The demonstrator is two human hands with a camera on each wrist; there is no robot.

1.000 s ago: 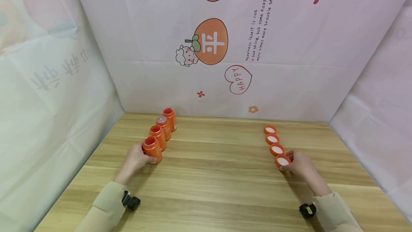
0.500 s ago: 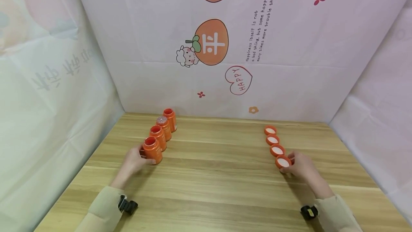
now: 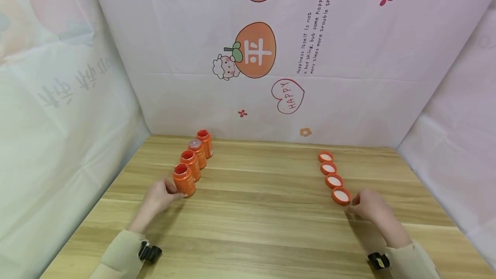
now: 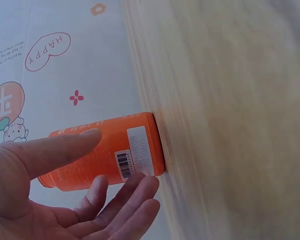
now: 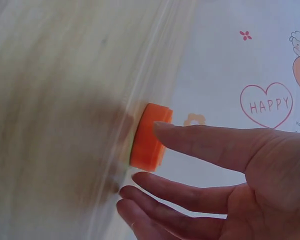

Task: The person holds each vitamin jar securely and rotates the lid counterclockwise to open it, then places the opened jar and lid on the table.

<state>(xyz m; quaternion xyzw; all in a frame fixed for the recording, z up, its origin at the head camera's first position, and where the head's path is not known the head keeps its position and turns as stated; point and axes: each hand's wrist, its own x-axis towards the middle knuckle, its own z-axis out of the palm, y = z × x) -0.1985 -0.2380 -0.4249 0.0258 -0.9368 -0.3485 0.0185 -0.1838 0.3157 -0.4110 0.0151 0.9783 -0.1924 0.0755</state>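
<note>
Several open orange bottles stand in a row at the left of the wooden table (image 3: 255, 210); one further back has a silvery foil top (image 3: 195, 144). My left hand (image 3: 170, 192) lies beside the nearest bottle (image 3: 183, 180) (image 4: 107, 155), thumb and fingers straight on either side of it, not closed round it. Several orange caps lie upside down in a row at the right, white insides up. My right hand (image 3: 353, 203) sits just right of the nearest cap (image 3: 341, 196) (image 5: 149, 136), fingers extended and holding nothing.
Printed cloth walls (image 3: 271, 55) close in the table at the back and on both sides. Bare wood stretches between the bottle row and the cap row. Both forearms wear beige sleeves with dark wrist straps (image 3: 149, 253).
Both hands have slid back toward me. The left hand has let go of the nearest bottle and the right hand has let go of the nearest cap; both objects stay in place.
</note>
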